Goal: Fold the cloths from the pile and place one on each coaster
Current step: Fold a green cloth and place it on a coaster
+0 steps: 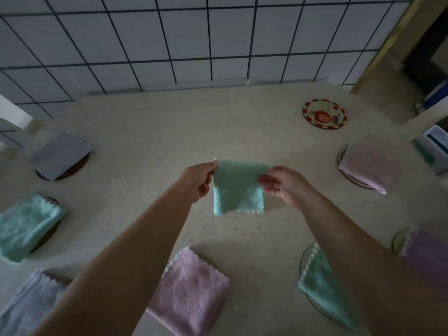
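I have a folded green cloth [236, 187] held up in the air over the table [155, 132], between my two hands. My left hand [199, 179] pinches its upper left corner, fingers curled in on the edge. My right hand [282, 184] holds the upper right corner, thumb on top and fingers flat along the cloth's side. The cloth hangs down from that top edge, already doubled over, its scalloped hem at the bottom.

Judging by what lies around my hands, most of the work looks done. To the left of my left hand, a grey cloth [61, 157] sits on a dark coaster, and nearer to me another green cloth [26, 226] covers a second dark one. Close under my left forearm lies a pale lilac cloth [29, 304]; I cannot tell whether a coaster is beneath it. Between my forearms rests a pink cloth [191, 292], again with no coaster showing. To the right of my right hand, a pink cloth on a white-rimmed coaster [368, 164], and nearer me a green one [324, 284] and a purple one [429, 255], each on a pale round coaster.

Only one coaster is bare: the red-rimmed cartoon coaster [324, 113], beyond my right hand toward the tiled wall [169, 40]. I see no pile left, so I judge this cloth is the last and belongs there.
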